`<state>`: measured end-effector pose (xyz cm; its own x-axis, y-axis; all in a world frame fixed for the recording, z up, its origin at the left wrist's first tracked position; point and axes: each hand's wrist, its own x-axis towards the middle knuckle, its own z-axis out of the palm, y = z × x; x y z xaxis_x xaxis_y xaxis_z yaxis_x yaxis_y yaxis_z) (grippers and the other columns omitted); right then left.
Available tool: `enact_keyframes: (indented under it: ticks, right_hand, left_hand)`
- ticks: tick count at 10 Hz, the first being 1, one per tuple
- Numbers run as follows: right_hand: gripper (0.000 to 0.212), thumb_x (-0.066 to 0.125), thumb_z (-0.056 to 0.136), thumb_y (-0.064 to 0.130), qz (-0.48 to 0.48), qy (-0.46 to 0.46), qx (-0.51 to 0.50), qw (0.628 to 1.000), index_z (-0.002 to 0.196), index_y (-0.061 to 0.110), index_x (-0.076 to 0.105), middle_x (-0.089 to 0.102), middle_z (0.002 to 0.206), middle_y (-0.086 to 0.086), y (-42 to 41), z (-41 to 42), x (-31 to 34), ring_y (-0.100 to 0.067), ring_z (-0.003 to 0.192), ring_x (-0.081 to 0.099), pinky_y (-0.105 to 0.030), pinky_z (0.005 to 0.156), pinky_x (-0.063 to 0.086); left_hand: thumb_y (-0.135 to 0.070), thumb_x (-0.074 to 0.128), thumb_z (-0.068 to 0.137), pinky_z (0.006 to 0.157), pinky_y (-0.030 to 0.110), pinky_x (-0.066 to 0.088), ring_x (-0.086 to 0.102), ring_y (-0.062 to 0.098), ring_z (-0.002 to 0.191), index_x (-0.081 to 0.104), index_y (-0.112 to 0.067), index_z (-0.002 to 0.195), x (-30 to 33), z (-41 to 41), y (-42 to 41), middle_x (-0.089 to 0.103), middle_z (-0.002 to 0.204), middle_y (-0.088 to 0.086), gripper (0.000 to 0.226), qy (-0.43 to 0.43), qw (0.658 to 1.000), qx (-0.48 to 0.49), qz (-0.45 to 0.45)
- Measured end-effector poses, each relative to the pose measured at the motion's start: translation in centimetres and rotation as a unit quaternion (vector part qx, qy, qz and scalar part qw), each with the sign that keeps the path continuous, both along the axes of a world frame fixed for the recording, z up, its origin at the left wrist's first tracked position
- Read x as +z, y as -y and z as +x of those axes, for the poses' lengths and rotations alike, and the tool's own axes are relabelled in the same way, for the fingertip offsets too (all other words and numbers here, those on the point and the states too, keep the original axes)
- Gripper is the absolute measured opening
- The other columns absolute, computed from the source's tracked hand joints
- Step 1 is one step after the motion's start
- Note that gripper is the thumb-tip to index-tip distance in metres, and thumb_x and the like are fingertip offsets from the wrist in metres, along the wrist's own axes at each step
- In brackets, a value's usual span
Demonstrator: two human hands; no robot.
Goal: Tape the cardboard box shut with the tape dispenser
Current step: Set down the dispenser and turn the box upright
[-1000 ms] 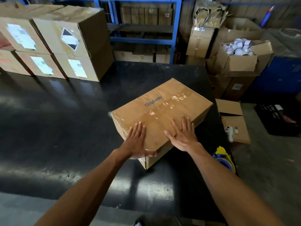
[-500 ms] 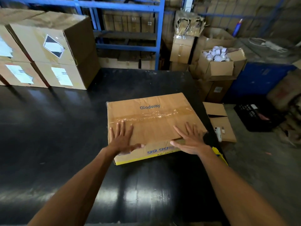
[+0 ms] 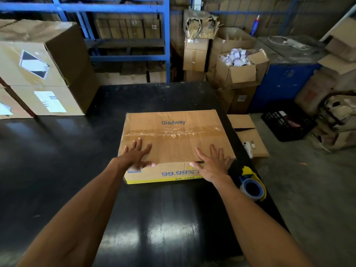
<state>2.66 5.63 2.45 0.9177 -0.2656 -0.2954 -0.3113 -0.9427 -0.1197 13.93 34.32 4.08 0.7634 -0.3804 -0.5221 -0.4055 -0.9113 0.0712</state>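
A flat brown cardboard box (image 3: pixel 173 145) printed "Glodway" lies on the black table (image 3: pixel 57 160), square to me. Clear tape runs across its top along the flap seam. My left hand (image 3: pixel 135 155) lies flat on the near left part of the lid, fingers spread, thumb over the front edge. My right hand (image 3: pixel 212 161) rests flat on the near right corner the same way. A blue and yellow tape dispenser (image 3: pixel 251 185) sits on the table's right edge, just right of my right wrist, untouched.
Stacked labelled cartons (image 3: pixel 44 74) stand at the table's far left. Blue racking (image 3: pixel 127 35) is behind. Right of the table, on the floor, are an open carton of white rolls (image 3: pixel 238 64), a flat carton (image 3: pixel 248 135) and a black crate (image 3: pixel 289 120).
The box has turned from a diagonal position to lie square in front of me, both hands staying flat on its near edge. The tape dispenser has come back into view.
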Motion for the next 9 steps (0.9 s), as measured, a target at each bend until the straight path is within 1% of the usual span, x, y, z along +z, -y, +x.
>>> enact_keyframes:
  ticks: [2, 4, 6, 7, 8, 9]
  right_hand:
    - [0.078, 0.039, 0.080, 0.082, 0.033, -0.001, -0.011, 0.999, 0.148, 0.056, 0.009, -0.009, 0.163, -0.003, 0.2, 0.4, 0.2, -0.040, 0.147, -0.012, -0.066, 0.113, -0.002]
    - [0.077, 0.046, 0.080, 0.078, 0.030, 0.006, -0.007, 1.000, 0.147, 0.056, 0.016, -0.003, 0.163, -0.003, 0.7, 1.3, 0.1, -0.040, 0.147, -0.008, -0.066, 0.113, 0.001]
    - [0.078, 0.044, 0.078, 0.081, 0.021, 0.003, 0.012, 1.000, 0.146, 0.056, 0.017, 0.000, 0.162, -0.003, 1.3, 1.7, -0.1, -0.038, 0.146, -0.002, -0.066, 0.113, 0.007]
    - [0.081, 0.046, 0.081, 0.077, 0.050, -0.013, 0.026, 0.998, 0.149, 0.054, 0.008, -0.012, 0.162, -0.003, 1.8, 1.2, 0.0, -0.038, 0.146, -0.013, -0.066, 0.114, -0.002]
    - [0.076, 0.049, 0.090, 0.063, 0.083, 0.151, 0.027, 0.985, 0.151, 0.048, 0.006, -0.012, 0.163, -0.004, 1.8, -2.0, -0.4, -0.030, 0.148, -0.014, -0.066, 0.114, -0.003]
    - [0.060, 0.047, 0.096, 0.046, 0.185, 0.323, -0.055, 0.927, 0.150, 0.047, 0.020, 0.020, 0.160, -0.005, 1.6, -12.7, -3.4, -0.027, 0.148, 0.015, -0.063, 0.114, 0.020]
  left_hand:
    - [-0.074, 0.043, 0.086, 0.119, 0.055, -0.003, -0.023, 0.036, 0.147, -0.016, -0.031, 0.155, 0.1, 0.1, 0.3, -0.032, 0.158, 0.015, 0.100, 0.001, 1.000, -0.002, 0.004]
    - [-0.073, 0.042, 0.087, 0.120, 0.056, -0.004, -0.023, 0.034, 0.147, -0.014, -0.030, 0.155, -0.6, 0.0, 0.1, -0.030, 0.159, 0.015, 0.099, 0.014, 1.000, 0.008, -0.011]
    - [-0.074, 0.042, 0.086, 0.119, 0.054, -0.005, -0.022, 0.034, 0.148, -0.013, -0.030, 0.156, -0.7, -0.1, 0.1, -0.029, 0.159, 0.014, 0.099, 0.013, 1.000, 0.012, -0.026]
    - [-0.079, 0.032, 0.083, 0.120, 0.055, -0.003, -0.017, 0.036, 0.149, -0.009, -0.025, 0.157, -1.0, -0.8, -0.3, -0.023, 0.161, 0.016, 0.101, 0.041, 0.998, 0.005, -0.043]
    - [-0.079, 0.019, 0.088, 0.121, 0.057, 0.004, 0.008, 0.036, 0.151, 0.015, -0.013, 0.157, -1.9, -4.6, -1.1, 0.004, 0.164, 0.014, 0.096, 0.209, 0.962, -0.011, -0.175]
    - [-0.048, 0.047, 0.098, 0.116, 0.059, 0.025, 0.035, 0.028, 0.144, 0.045, -0.004, 0.145, -6.0, -14.7, -2.5, 0.034, 0.158, 0.003, 0.065, 0.241, 0.901, 0.117, -0.342]
